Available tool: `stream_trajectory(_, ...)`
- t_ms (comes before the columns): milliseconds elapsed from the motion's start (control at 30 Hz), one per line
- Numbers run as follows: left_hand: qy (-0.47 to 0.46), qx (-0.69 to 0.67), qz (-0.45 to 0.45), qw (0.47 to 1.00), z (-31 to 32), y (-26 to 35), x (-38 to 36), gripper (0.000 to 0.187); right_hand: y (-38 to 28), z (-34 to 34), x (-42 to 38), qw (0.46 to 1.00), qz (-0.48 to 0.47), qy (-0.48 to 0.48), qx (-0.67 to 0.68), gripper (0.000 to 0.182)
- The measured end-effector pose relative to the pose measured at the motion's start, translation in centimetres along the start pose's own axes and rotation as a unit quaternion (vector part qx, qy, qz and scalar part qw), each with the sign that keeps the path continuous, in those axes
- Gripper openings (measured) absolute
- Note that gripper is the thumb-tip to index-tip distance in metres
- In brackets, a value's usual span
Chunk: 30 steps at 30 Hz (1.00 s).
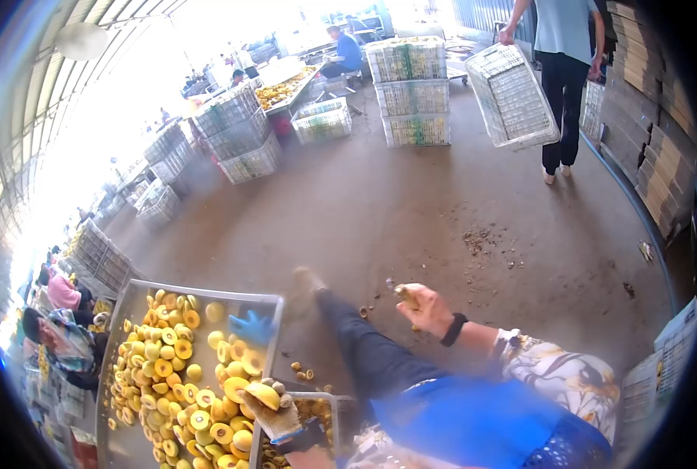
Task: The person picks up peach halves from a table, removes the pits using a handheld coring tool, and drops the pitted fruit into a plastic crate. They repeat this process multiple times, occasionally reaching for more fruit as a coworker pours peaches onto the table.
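My left hand (277, 418), in a worn work glove, is closed around a yellow peach half (263, 395) at the right edge of a metal tray (274, 300). The tray holds many halved yellow peaches (165, 352), some showing a hollow where the stone was. My right hand (428, 309), bare with a black wristband, is held out over the floor, fingers closed around a small hand tool (400, 290) with a shiny tip. Its exact kind is too small to tell. A blue glove (252, 327) lies in the tray's upper right corner.
Beside the tray, below my left hand, is a crate (334, 414) of small brown pieces. Peach stones (305, 371) and debris (481, 241) lie on the floor. Stacked crates (415, 98) stand ahead. A person (565, 78) carries a white crate (512, 98). Workers (67, 336) sit at left.
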State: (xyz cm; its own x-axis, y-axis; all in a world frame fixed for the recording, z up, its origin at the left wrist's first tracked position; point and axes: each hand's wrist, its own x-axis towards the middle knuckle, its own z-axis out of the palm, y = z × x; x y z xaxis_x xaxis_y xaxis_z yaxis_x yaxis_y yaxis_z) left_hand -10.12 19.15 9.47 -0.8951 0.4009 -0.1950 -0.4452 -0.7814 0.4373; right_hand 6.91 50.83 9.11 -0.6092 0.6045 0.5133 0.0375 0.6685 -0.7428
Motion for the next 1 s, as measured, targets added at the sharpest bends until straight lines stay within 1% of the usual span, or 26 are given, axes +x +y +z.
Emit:
stream_trajectory(33,-0.003,0.022,0.011,1.000,0.0,-0.2,-0.2,0.044,-0.5,1.4,0.2,0.999,-0.012,-0.031,0.014,0.034)
stream_trajectory(67,-0.009,0.046,0.019,0.999,0.1,-0.5,-0.1,0.045,-1.5,2.7,0.3,0.994,0.048,-0.084,0.051,0.037)
stream_trajectory(100,0.030,0.059,0.011,0.998,0.2,-0.9,0.0,0.047,-2.6,3.8,0.7,0.981,0.108,-0.134,0.086,0.041)
stream_trajectory(167,0.067,0.125,0.002,0.990,0.4,-1.7,0.4,0.049,-5.1,5.7,1.6,0.974,0.093,-0.198,0.056,0.044)
stream_trajectory(200,0.086,0.159,0.001,0.984,0.6,-2.2,0.4,0.050,-5.7,7.1,1.5,0.978,0.051,-0.190,0.064,0.044)
stream_trajectory(233,0.112,0.180,0.015,0.977,2.0,-3.1,-0.1,0.055,-5.9,8.6,1.3,0.971,0.064,-0.209,0.095,0.045)
stream_trajectory(267,0.140,0.193,-0.027,0.971,5.9,-3.4,-2.1,0.058,-5.9,10.1,1.0,0.962,0.078,-0.229,0.125,0.046)
stream_trajectory(333,0.135,0.231,0.006,0.964,4.8,-4.7,-1.2,0.058,-6.5,12.1,0.6,0.957,0.059,-0.257,0.124,0.048)
stream_trajectory(367,0.160,0.272,-0.013,0.949,4.8,-4.7,-0.8,0.058,-6.8,12.4,0.2,0.953,0.077,-0.264,0.130,0.046)
stream_trajectory(400,0.121,0.301,0.004,0.946,4.5,-4.9,-0.3,0.058,-5.0,14.8,-0.6,0.956,0.047,-0.257,0.132,0.044)
stream_trajectory(433,0.057,0.325,0.047,0.943,4.0,-5.5,-0.2,0.058,-7.5,12.8,-0.1,0.939,0.105,-0.267,0.187,0.038)
stream_trajectory(467,0.014,0.348,0.087,0.933,3.7,-5.6,-0.1,0.057,-6.6,14.3,-0.3,0.936,0.087,-0.270,0.206,0.028)
stream_trajectory(500,-0.008,0.362,0.113,0.925,3.5,-5.6,0.0,0.057,-5.7,16.3,-0.9,0.921,0.091,-0.260,0.276,0.021)
stream_trajectory(533,-0.008,0.367,0.124,0.922,3.2,-5.6,0.1,0.057,-5.2,16.9,-0.9,0.901,0.139,-0.279,0.300,0.018)
stream_trajectory(567,-0.001,0.364,0.130,0.922,2.7,-5.4,0.5,0.057,-5.8,17.6,-0.8,0.887,0.169,-0.282,0.323,0.016)
stream_trajectory(600,0.010,0.352,0.124,0.928,1.3,-5.0,0.7,0.058,-6.9,17.1,-0.3,0.880,0.142,-0.312,0.328,0.016)
stream_trajectory(633,0.020,0.338,0.118,0.933,-0.2,-4.6,1.0,0.060,-8.2,16.9,0.1,0.858,0.183,-0.350,0.330,0.017)
stream_trajectory(667,0.026,0.386,0.138,0.912,-1.1,-4.1,1.4,0.063,-7.4,18.4,-0.6,0.872,0.077,-0.339,0.345,0.020)
stream_trajectory(700,0.034,0.432,0.157,0.888,-2.1,-3.7,1.7,0.065,-8.6,18.6,-0.7,0.874,0.062,-0.347,0.334,0.022)
stream_trajectory(733,0.035,0.412,0.142,0.899,-2.8,-3.0,1.4,0.057,-10.0,18.3,-0.9,0.876,0.049,-0.355,0.323,0.025)
stream_trajectory(767,0.036,0.392,0.128,0.910,-3.4,-2.4,1.1,0.055,-10.8,18.5,-1.0,0.890,0.041,-0.366,0.270,0.027)
stream_trajectory(800,0.050,0.347,0.110,0.930,-3.9,-1.6,0.7,0.057,-11.5,18.8,-1.1,0.901,0.029,-0.375,0.217,0.029)
stream_trajectory(833,0.065,0.301,0.093,0.947,-4.2,-0.8,0.3,0.065,-12.0,19.2,-1.4,0.910,0.013,-0.380,0.164,0.030)
stream_trajectory(933,0.108,0.288,0.118,0.944,-3.3,0.0,-1.9,0.048,-12.5,19.7,-3.1,0.903,-0.003,-0.415,0.116,0.034)
stream_trajectory(967,0.120,0.193,0.088,0.970,-2.4,0.5,-2.5,0.050,-12.5,19.7,-3.8,0.898,-0.040,-0.418,0.130,0.032)
stream_trajectory(1000,0.130,0.096,0.057,0.985,-2.1,0.8,-2.9,0.056,-12.6,19.7,-4.5,0.886,-0.051,-0.442,0.130,0.031)
